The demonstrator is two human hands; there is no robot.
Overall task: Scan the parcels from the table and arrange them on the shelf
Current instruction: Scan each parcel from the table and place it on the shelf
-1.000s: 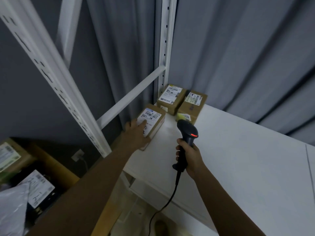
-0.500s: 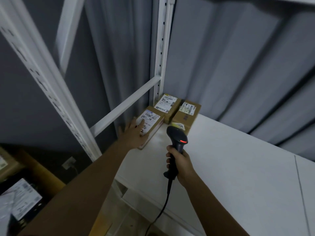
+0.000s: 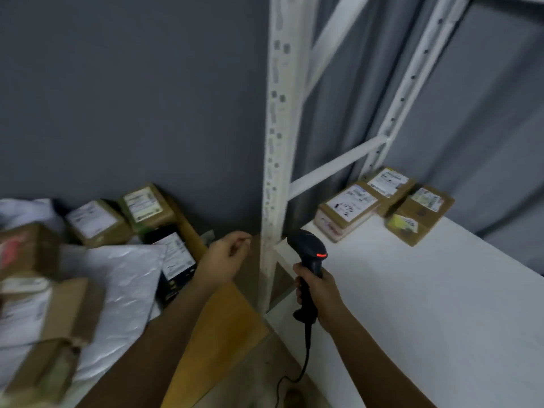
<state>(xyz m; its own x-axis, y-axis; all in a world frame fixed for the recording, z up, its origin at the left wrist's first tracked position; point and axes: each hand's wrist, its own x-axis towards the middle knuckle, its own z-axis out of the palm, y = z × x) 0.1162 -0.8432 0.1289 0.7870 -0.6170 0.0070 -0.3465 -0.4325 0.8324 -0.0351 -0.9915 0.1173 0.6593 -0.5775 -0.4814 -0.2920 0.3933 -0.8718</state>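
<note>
Three brown cardboard parcels are seen on the white shelf (image 3: 426,304), packed into its far left corner by the upright post (image 3: 278,142). The front parcel (image 3: 347,214) carries a label with handwriting, the second parcel (image 3: 387,184) lies just behind it, touching, and the third parcel (image 3: 421,213) sits just beside them to the right.

The barcode scanner (image 3: 309,266) is held in the right hand (image 3: 319,295), whose grip is wrapped round the handle. A red light is lit on the scanner head, and its cable (image 3: 306,357) hangs toward the floor. The left hand (image 3: 226,259) is held in the air with fingers loosely curled and nothing in its grip, between the post and the wooden counter (image 3: 217,325).

On the counter a heap of unshelved items remains: a labelled box (image 3: 94,222), a second labelled box (image 3: 145,207), a black labelled parcel (image 3: 176,260) and a white padded mailer (image 3: 117,287), with more cartons at the left edge, blurred.

The task is judged to be in its early part, with the next parcel not yet taken. Several risks are foreseen. The heap is loosely stacked, so a parcel pulled from low down could bring others sliding off. The dangling cable could be snagged on the shelf corner or post as the scanner is swung across. A label lying face down or creased might be misread or skipped.
</note>
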